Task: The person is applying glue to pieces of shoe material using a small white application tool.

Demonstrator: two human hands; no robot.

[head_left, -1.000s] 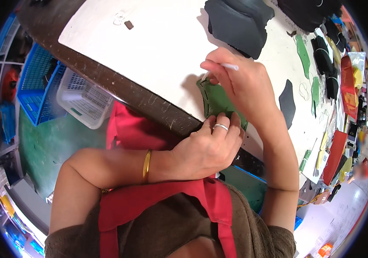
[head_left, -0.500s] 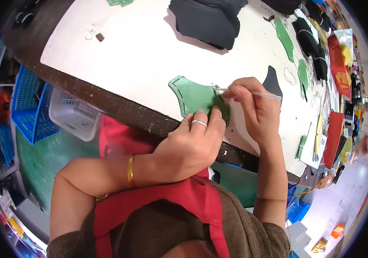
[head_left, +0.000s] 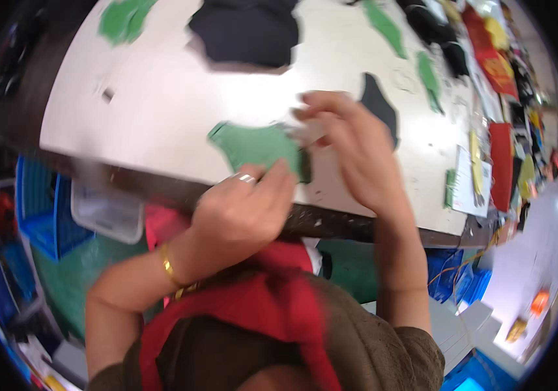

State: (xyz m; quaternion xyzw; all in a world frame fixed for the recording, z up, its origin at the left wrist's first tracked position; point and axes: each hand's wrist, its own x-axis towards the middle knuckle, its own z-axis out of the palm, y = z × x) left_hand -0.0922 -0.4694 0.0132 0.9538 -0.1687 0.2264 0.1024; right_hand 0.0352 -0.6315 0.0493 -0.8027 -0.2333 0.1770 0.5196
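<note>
Two green pieces show now: one [head_left: 122, 21], at the upper left, has come further into my view. My left hand [head_left: 246, 203], unclenched, keeps its fingers laid over the near edge of the other green piece [head_left: 246, 144], which lies flat on the surface [head_left: 155, 140], reaching out beyond my fingertips. My right hand [head_left: 354, 143] has changed most: a moment ago it guided a thin pale stick along this piece's right side; now it is blurred by its upper right corner, fingers curled. I judge that the stroke has broken off or shifted, the piece staying steadied. Whether I grip the stick, or touch the corner, I cannot tell.
</note>
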